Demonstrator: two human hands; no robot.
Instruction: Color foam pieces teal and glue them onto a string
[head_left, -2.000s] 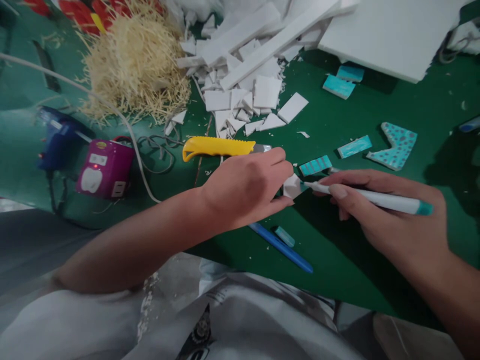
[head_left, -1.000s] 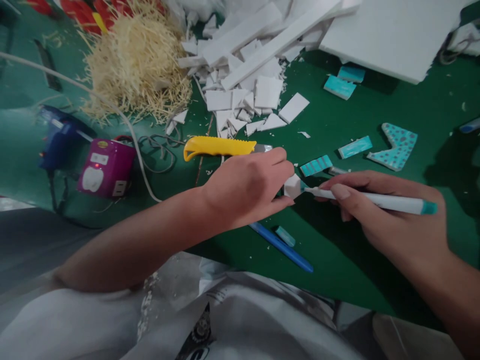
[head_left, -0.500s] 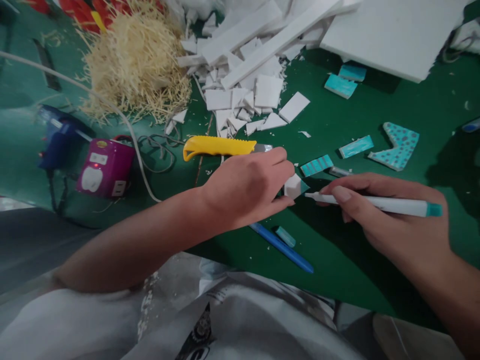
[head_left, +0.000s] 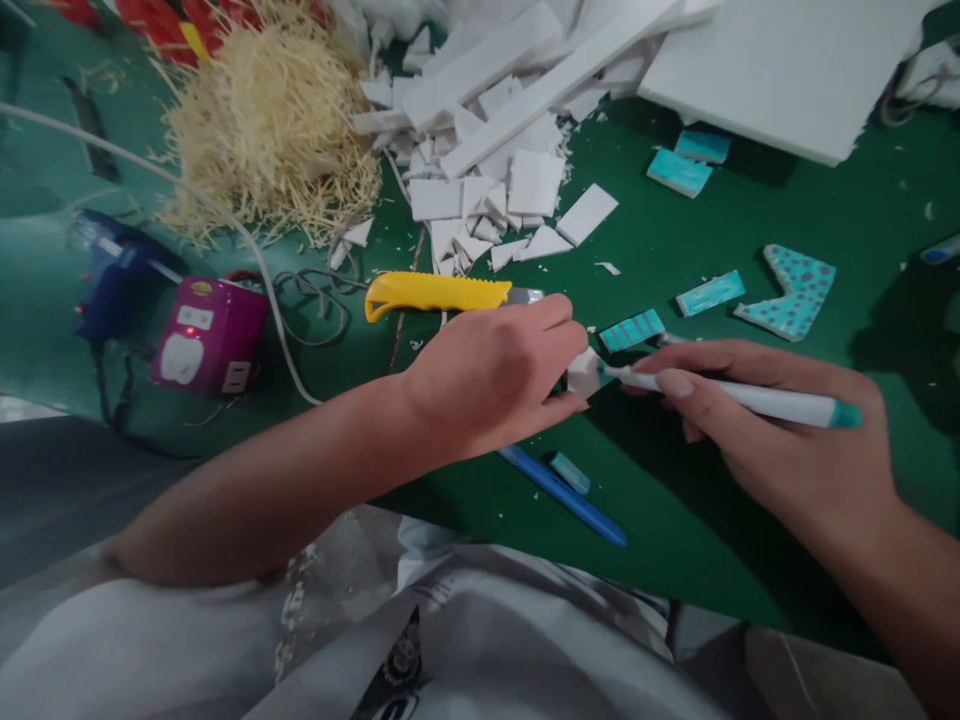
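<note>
Between the thumb and fingers of my left hand point(head_left: 502, 370) is a small white foam piece point(head_left: 583, 372) with teal colour on its right end. My right hand point(head_left: 787, 430) grips a white marker point(head_left: 757, 397) with a teal end, its tip touching that coloured edge. Just beyond my fingers lie a teal striped foam piece point(head_left: 632, 331) and a plain teal one point(head_left: 709, 294). A yellow utility knife point(head_left: 439, 293) rests behind my left hand, its blade end partly covered. Nearer me are a blue pen point(head_left: 570, 500) and a small teal marker cap point(head_left: 570, 472).
White foam scraps point(head_left: 487, 200) are heaped at the back, beside a large foam sheet point(head_left: 780, 70). A dotted teal foam piece point(head_left: 795, 290) lies right. Straw-like shavings point(head_left: 270, 130), a blue glue gun point(head_left: 120, 275), a magenta power box point(head_left: 210, 335) and cables occupy the left.
My right hand drew the marker slightly away from the foam piece, down and right, then brought it back against the teal edge. My left hand has stayed in place.
</note>
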